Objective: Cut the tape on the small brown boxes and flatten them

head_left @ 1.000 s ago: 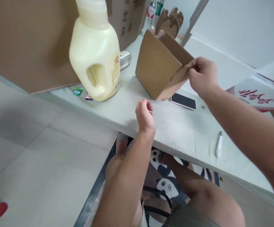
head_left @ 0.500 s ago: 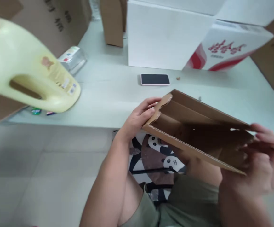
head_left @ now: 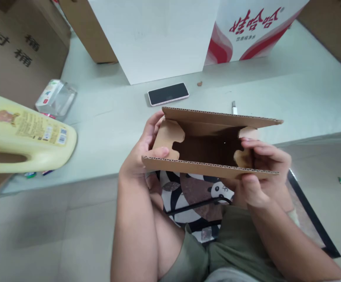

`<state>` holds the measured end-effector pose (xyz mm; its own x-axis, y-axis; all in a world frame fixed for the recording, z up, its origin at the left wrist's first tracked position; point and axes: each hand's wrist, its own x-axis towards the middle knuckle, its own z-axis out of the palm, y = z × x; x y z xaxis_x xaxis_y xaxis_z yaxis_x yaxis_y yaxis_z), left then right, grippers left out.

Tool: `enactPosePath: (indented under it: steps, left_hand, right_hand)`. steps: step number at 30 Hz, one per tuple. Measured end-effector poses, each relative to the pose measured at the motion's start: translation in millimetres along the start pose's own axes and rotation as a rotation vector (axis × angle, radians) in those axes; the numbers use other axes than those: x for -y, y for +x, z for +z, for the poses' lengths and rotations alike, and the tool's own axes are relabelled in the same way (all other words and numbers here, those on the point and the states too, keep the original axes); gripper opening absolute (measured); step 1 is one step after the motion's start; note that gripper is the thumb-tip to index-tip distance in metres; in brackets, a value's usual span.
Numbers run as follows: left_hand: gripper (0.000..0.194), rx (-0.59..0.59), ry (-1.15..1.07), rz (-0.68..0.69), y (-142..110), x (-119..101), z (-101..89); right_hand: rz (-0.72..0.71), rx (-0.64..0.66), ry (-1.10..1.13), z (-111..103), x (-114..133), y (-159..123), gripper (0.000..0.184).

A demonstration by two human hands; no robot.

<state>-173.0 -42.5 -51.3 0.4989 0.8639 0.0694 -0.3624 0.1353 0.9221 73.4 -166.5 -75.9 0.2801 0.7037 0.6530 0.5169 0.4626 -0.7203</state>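
Observation:
Between my two hands is a brown cardboard box (head_left: 211,167), its mouth turned up toward me with flaps standing at the sides. My left hand (head_left: 142,150) grips the left end, thumb on the notched end flap and fingers behind. On the other end, my right hand (head_left: 264,172) has its thumb against the near long flap and its fingers over the right end flap. The inside of the box is dark, and a tiny spot of light shows in it. The box is held over my lap at the table's near edge.
On the pale table (head_left: 100,133) lie a phone (head_left: 169,94), a utility knife (head_left: 234,107) and a clear plastic container (head_left: 57,98). A large yellow jug (head_left: 32,137) stands left. White boxes (head_left: 158,35) and brown cartons (head_left: 23,47) line the back. A panda-patterned surface (head_left: 188,192) lies below.
The box has turned from a slant to nearly level, its mouth now facing me more squarely. My right hand has shifted left with it. The camera view has moved too.

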Motion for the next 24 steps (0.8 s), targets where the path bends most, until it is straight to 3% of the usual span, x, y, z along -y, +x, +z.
enactPosePath:
  steps: [4,9,15,20,22,24]
  left_hand:
    - [0.07,-0.032,-0.002,0.042,6,4,0.8]
    - [0.071,-0.129,-0.066,0.019,11,9,3.8]
    - [0.06,-0.19,-0.093,0.024,10,7,11.5]
    - [0.034,-0.174,-0.116,0.037,6,2,20.1]
    - [0.039,-0.174,-0.104,0.067,5,1,21.4]
    - [0.045,-0.167,-0.063,0.084,4,0,20.7]
  right_hand:
    - [0.142,-0.044,-0.059,5,4,10,0.061]
    - [0.297,0.061,0.055,5,7,16,0.07]
    - [0.26,0.063,-0.069,0,3,13,0.042]
    - [0.225,-0.052,-0.025,7,-6,10,0.039]
    - [0.225,-0.088,-0.02,11,-8,10,0.037]
    - [0.219,-0.094,-0.031,14,-9,10,0.052]
